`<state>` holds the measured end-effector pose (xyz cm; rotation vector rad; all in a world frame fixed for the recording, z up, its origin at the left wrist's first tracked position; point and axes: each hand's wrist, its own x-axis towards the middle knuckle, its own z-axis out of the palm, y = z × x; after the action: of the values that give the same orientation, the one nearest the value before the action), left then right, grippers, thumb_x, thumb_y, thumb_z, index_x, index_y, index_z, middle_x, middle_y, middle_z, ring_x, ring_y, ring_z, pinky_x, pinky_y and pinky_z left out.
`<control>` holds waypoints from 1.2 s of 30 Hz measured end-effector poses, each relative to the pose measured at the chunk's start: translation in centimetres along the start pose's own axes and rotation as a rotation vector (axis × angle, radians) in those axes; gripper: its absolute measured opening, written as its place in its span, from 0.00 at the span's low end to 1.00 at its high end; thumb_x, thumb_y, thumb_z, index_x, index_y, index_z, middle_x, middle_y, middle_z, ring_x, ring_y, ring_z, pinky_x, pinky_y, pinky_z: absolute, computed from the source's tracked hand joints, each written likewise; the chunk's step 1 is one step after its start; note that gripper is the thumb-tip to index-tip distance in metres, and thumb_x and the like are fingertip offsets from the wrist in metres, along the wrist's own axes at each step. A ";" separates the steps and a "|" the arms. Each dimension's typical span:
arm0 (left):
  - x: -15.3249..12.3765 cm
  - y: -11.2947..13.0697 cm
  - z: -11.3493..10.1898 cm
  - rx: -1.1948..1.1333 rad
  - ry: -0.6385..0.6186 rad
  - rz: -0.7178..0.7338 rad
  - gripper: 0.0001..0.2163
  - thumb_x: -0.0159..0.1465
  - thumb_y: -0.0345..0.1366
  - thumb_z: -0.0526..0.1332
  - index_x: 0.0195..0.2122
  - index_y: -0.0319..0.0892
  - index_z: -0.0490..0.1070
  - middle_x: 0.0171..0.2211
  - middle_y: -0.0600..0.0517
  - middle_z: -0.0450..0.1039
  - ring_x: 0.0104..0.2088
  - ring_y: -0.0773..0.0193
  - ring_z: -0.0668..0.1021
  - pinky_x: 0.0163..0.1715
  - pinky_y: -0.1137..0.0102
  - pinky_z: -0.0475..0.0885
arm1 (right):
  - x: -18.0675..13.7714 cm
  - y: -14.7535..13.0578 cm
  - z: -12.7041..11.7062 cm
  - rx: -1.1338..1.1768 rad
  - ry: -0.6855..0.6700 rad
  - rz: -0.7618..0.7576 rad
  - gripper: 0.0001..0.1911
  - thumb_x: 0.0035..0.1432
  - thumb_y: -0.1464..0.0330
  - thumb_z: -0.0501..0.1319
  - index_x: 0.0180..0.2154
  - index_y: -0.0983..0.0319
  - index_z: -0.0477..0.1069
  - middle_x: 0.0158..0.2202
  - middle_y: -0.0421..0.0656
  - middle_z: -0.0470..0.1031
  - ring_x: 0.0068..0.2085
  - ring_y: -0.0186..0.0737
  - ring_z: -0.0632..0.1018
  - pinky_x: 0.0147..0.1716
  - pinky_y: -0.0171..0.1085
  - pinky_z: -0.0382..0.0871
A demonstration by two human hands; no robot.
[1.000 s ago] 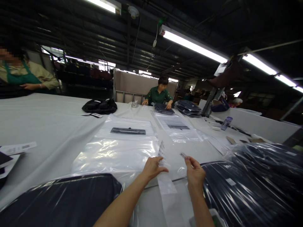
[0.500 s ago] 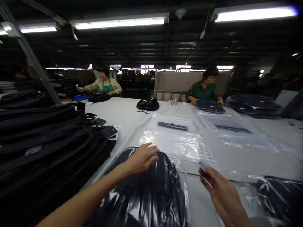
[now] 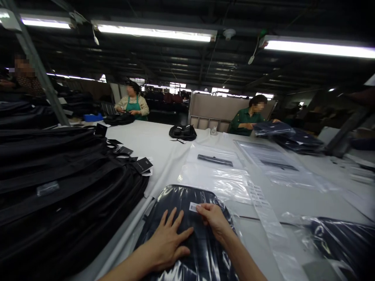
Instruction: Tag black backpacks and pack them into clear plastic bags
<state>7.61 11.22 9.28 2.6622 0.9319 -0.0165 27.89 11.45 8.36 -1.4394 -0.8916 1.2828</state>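
In front of me a dark bag in clear plastic wrap (image 3: 187,195) lies on the white table (image 3: 146,136). My left hand (image 3: 168,240) rests flat on the wrap with its fingers spread. Between the thumb and fingers of my right hand (image 3: 212,218) is a small white sticker (image 3: 193,207) with print on it, held at the upper part of the wrapped bag. Whether the sticker touches the plastic I cannot tell. To the right runs a strip of label stickers (image 3: 259,197) along the table.
Black bags (image 3: 58,203) with hanging tags (image 3: 144,165) are heaped at the left. Clear plastic bags (image 3: 215,177) lie beyond my hands. Another wrapped bag (image 3: 345,238) is at the right. Across the table, one person (image 3: 247,121) handles wrapped bags; another (image 3: 136,102) stands further left.
My right hand has moved left from the label strip to the wrapped bag, with a sticker in its fingers. My left hand has come down flat on the plastic.
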 end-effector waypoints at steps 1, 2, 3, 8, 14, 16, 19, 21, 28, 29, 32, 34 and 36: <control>0.0 -0.3 0.2 -0.009 -0.012 -0.004 0.25 0.63 0.53 0.51 0.61 0.59 0.51 0.65 0.44 0.40 0.63 0.39 0.43 0.55 0.38 0.42 | 0.4 0.3 0.2 -0.021 0.006 0.008 0.17 0.38 0.58 0.68 0.24 0.66 0.72 0.16 0.35 0.65 0.17 0.26 0.60 0.17 0.29 0.49; -0.1 -0.4 0.4 -0.019 -0.016 -0.009 0.26 0.62 0.53 0.52 0.61 0.61 0.51 0.65 0.44 0.39 0.63 0.39 0.43 0.55 0.38 0.42 | 0.7 0.5 0.3 -0.047 0.012 0.017 0.16 0.38 0.58 0.68 0.23 0.66 0.72 0.15 0.35 0.65 0.17 0.26 0.59 0.16 0.29 0.48; -0.1 -0.4 0.6 -0.027 -0.014 -0.014 0.26 0.62 0.54 0.52 0.61 0.62 0.51 0.65 0.44 0.38 0.63 0.38 0.42 0.55 0.38 0.42 | 1.0 0.8 0.4 -0.074 0.018 0.026 0.15 0.38 0.59 0.67 0.23 0.66 0.72 0.15 0.34 0.64 0.16 0.26 0.58 0.16 0.29 0.48; 0.1 -0.2 0.4 -0.064 -0.028 -0.038 0.26 0.60 0.54 0.55 0.59 0.61 0.54 0.66 0.45 0.37 0.62 0.37 0.42 0.55 0.38 0.41 | 1.6 2.0 0.7 -0.189 0.039 0.062 0.12 0.41 0.63 0.66 0.20 0.65 0.71 0.12 0.33 0.61 0.15 0.25 0.56 0.16 0.29 0.47; 0.4 -0.2 0.1 -0.092 -0.073 -0.060 0.27 0.58 0.55 0.57 0.58 0.61 0.56 0.65 0.44 0.39 0.62 0.35 0.41 0.55 0.37 0.40 | 2.2 2.6 0.9 -0.280 0.072 0.059 0.09 0.45 0.65 0.63 0.22 0.66 0.72 0.15 0.36 0.66 0.16 0.26 0.60 0.16 0.29 0.50; 0.5 -0.2 0.1 -0.087 -0.081 -0.059 0.27 0.57 0.55 0.58 0.58 0.61 0.57 0.65 0.44 0.39 0.62 0.35 0.42 0.55 0.37 0.41 | 2.2 2.6 0.9 -0.308 0.084 0.056 0.09 0.45 0.66 0.63 0.22 0.66 0.72 0.14 0.36 0.66 0.16 0.27 0.61 0.16 0.29 0.52; 0.9 -0.6 -0.1 -0.064 -0.022 -0.036 0.28 0.59 0.55 0.56 0.60 0.59 0.54 0.65 0.45 0.38 0.62 0.35 0.41 0.55 0.37 0.41 | 2.2 2.6 0.8 -0.349 0.098 0.051 0.08 0.46 0.66 0.62 0.22 0.65 0.72 0.14 0.36 0.67 0.16 0.28 0.62 0.17 0.29 0.54; 1.5 -1.1 -0.2 -0.038 0.061 0.007 0.28 0.62 0.53 0.52 0.63 0.56 0.48 0.66 0.48 0.38 0.63 0.39 0.40 0.56 0.38 0.39 | 2.3 2.8 0.8 -0.380 0.105 0.045 0.08 0.47 0.66 0.62 0.22 0.65 0.72 0.15 0.36 0.68 0.16 0.28 0.63 0.17 0.29 0.55; 2.8 -3.1 0.7 -0.021 -0.024 0.111 0.29 0.65 0.53 0.47 0.64 0.48 0.46 0.65 0.49 0.45 0.64 0.44 0.44 0.57 0.40 0.38 | 2.6 3.5 1.1 -0.545 0.129 -0.023 0.10 0.48 0.65 0.61 0.21 0.64 0.71 0.16 0.39 0.70 0.18 0.34 0.71 0.20 0.32 0.61; 2.7 -3.2 0.8 -0.019 -0.033 0.101 0.29 0.64 0.52 0.47 0.64 0.48 0.46 0.65 0.49 0.45 0.64 0.44 0.45 0.57 0.40 0.39 | 2.4 3.4 1.0 -0.575 0.150 -0.043 0.09 0.48 0.65 0.62 0.22 0.64 0.71 0.17 0.39 0.70 0.19 0.36 0.72 0.22 0.32 0.62; 2.5 -3.2 1.2 -0.016 -0.043 0.088 0.29 0.64 0.51 0.49 0.64 0.48 0.45 0.65 0.49 0.44 0.64 0.43 0.45 0.57 0.40 0.38 | 1.4 3.2 0.5 -0.815 0.272 -0.175 0.09 0.48 0.65 0.63 0.33 0.62 0.72 0.21 0.40 0.72 0.26 0.42 0.74 0.29 0.36 0.64; 2.5 -3.2 1.5 -0.022 -0.045 0.092 0.29 0.64 0.51 0.48 0.64 0.48 0.45 0.65 0.49 0.44 0.64 0.43 0.45 0.57 0.39 0.39 | 0.5 3.2 0.3 -1.014 0.246 -0.367 0.10 0.54 0.66 0.60 0.39 0.59 0.71 0.28 0.43 0.73 0.32 0.43 0.75 0.34 0.38 0.64; 2.7 -3.2 1.9 -0.025 -0.025 0.107 0.29 0.65 0.52 0.46 0.64 0.48 0.43 0.65 0.50 0.43 0.64 0.44 0.45 0.57 0.39 0.38 | 0.1 3.4 0.3 -1.093 0.093 -0.548 0.10 0.58 0.70 0.55 0.41 0.57 0.70 0.35 0.44 0.72 0.38 0.42 0.74 0.39 0.38 0.65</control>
<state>7.91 14.66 6.24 2.6780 0.7762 -0.0142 27.30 10.77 5.10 -1.8079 -1.9129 0.2518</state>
